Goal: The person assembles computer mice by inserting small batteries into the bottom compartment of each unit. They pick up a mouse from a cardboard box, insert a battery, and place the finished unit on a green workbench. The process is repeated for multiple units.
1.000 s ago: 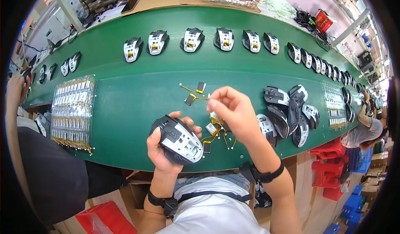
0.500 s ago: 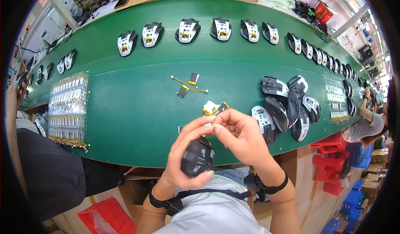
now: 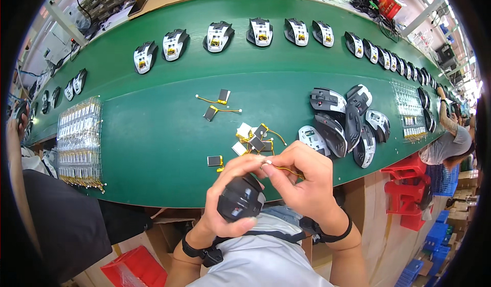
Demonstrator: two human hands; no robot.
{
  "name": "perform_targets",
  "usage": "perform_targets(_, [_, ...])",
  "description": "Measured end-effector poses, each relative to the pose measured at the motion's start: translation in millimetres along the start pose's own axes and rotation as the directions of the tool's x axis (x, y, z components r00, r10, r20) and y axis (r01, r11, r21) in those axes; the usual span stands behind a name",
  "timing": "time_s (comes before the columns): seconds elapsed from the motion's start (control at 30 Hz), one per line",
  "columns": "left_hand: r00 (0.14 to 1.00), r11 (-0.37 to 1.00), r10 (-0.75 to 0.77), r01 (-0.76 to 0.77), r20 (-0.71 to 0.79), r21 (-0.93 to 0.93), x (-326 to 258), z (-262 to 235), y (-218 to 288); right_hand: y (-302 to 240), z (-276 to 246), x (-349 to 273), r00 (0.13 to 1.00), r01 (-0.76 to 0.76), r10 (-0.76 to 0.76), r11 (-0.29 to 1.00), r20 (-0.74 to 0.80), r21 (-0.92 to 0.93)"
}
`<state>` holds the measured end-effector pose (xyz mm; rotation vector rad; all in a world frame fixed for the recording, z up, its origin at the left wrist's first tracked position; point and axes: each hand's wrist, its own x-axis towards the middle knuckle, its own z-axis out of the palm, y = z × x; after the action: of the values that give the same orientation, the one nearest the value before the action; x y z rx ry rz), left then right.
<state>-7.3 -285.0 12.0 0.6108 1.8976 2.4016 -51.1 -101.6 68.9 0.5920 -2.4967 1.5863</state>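
A black computer mouse [image 3: 238,199] rests in the palm of my left hand [image 3: 213,211], fingers and thumb curled round it. My right hand [image 3: 307,179] pinches a thin yellow-and-red wire [image 3: 287,170] near its small white connector [image 3: 267,162]. The connector sits between both hands' fingertips, at the far side of the mouse. Whether it touches the mouse is hidden by my fingers. Just beyond lies a loose pile of small flat wired batteries [image 3: 257,142]. Another battery [image 3: 215,161] lies left of the pile, and two more, including a black one [image 3: 210,113], lie farther away.
Black-and-white mice [image 3: 335,128] are heaped at the right on the green table [image 3: 158,133]. A row of mice [image 3: 219,36] runs along the back. Trays of batteries stand left [image 3: 80,138] and right [image 3: 409,110]. Co-workers sit at both sides; red stools [image 3: 404,195] stand lower right.
Both hands have come slightly nearer to me, uncovering more of the battery pile. The wire in my right hand now shows. The whole view has shifted a little, moving the table's things leftward.
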Motion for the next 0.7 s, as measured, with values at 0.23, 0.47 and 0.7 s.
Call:
perform_targets(0.23, [0.996,0.997,-0.020,0.014,-0.085,-0.071,-0.5,2.2,6.5,-10.1,-11.4,-4.0,0.993,-0.049,0.054,0.998,0.105,-0.047])
perform_targets(0.47, [0.945,0.600,-0.291,0.057,-0.151,-0.798,14.0,3.6,-1.2,-19.4,-9.4,-12.0,0.989,0.128,-0.114,0.979,0.091,-0.160])
perform_targets(0.7, [0.934,0.611,-0.324,0.087,-0.148,-0.787,21.5,2.0,0.6,-6.6,-2.1,-22.3,0.998,0.014,-0.016,0.999,-0.058,-0.029])
